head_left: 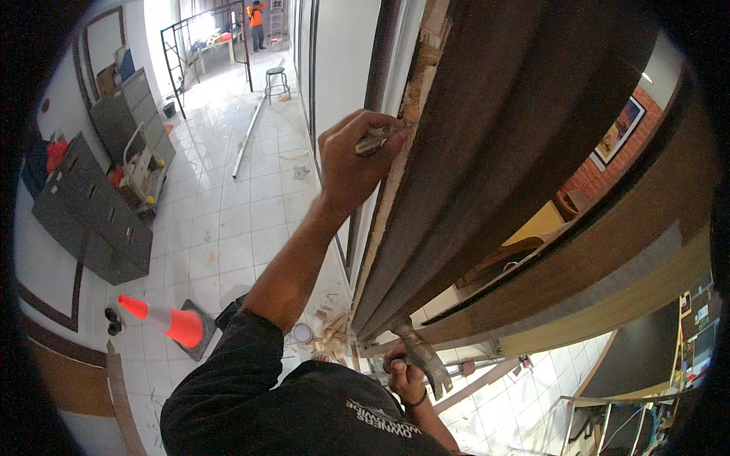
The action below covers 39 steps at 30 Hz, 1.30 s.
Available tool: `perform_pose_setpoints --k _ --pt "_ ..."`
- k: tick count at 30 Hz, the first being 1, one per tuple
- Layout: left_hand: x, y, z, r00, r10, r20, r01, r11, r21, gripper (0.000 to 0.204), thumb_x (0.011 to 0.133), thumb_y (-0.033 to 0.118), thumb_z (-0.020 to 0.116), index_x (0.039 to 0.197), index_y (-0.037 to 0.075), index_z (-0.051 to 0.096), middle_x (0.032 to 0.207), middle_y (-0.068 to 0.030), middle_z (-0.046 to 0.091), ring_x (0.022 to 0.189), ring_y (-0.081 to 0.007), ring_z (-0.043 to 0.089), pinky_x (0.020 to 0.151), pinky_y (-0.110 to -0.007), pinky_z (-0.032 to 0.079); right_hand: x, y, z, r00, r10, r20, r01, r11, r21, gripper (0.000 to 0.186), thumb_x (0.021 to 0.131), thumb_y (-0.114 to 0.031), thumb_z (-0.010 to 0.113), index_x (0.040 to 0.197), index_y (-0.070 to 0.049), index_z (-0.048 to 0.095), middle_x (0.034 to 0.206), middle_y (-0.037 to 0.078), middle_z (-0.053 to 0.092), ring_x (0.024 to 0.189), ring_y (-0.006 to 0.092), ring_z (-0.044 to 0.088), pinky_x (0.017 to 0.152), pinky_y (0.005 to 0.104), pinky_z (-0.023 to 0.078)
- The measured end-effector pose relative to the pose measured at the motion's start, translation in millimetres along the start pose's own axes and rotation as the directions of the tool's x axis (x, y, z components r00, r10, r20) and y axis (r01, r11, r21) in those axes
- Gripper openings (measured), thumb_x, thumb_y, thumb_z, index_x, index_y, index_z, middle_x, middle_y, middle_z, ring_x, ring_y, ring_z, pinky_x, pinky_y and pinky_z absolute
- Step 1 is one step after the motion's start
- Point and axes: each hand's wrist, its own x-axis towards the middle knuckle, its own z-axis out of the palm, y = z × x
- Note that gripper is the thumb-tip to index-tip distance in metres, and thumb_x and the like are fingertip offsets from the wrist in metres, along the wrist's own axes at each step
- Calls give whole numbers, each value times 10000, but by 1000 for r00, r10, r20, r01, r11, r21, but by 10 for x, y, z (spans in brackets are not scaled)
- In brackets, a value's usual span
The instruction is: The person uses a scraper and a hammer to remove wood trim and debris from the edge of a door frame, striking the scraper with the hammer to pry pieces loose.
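Note:
My left hand [352, 156] is raised at the dark brown wooden door frame [487, 137], its fingers wrapped round a chisel. The chisel [369, 144] has a worn handle, and its tip meets the rough, pale exposed wood strip [411, 114] along the frame's edge. Lower down, close to my body, my right hand [408, 381] grips a claw hammer. The hammer's metal head [423, 354] points up beside the foot of the frame, apart from the chisel. Most of the hammer's handle is hidden.
Wood chips [331, 331] and a round tin [302, 332] lie on the tiled floor below. An orange traffic cone [179, 322] and grey filing cabinets [95, 216] stand left. Farther off are a stool [277, 76], a scaffold frame [176, 64] and a person in orange [256, 23].

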Motion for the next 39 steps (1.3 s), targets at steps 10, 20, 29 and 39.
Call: perform_pose_setpoints --k 10,20,29,39 --pt "-24 210 16 710 -643 288 650 439 -621 155 785 169 663 817 19 637 619 -27 572 511 -73 501 474 -209 389 -127 175 -29 986 -151 66 164 941 -297 316 920 -296 434 894 8 519 722 43 517 614 149 465 561 280 380" --pt "652 -200 -739 758 -351 -550 212 930 -301 119 755 132 631 806 25 638 564 1 503 435 -66 438 385 -222 318 47 -46 6 982 187 -28 -180 880 -440 369 624 -319 676 909 -91 618 801 87 632 750 258 592 678 366 452" --pt "10 -212 -363 906 -411 100 413 809 -418 284 714 58 714 985 42 632 1025 -65 620 815 -95 587 650 -222 484 -88 -51 -71 891 424 163 -290 807 -514 195 873 -200 424 876 -40 535 832 82 565 793 245 526 751 310 407" --pt "395 -233 -29 999 34 -1 -34 995 -97 150 681 21 719 826 45 685 776 -76 650 717 -151 623 627 -255 490 253 -238 44 896 439 69 -443 870 215 219 893 -220 408 826 -27 488 714 86 464 632 204 456 603 287 394"
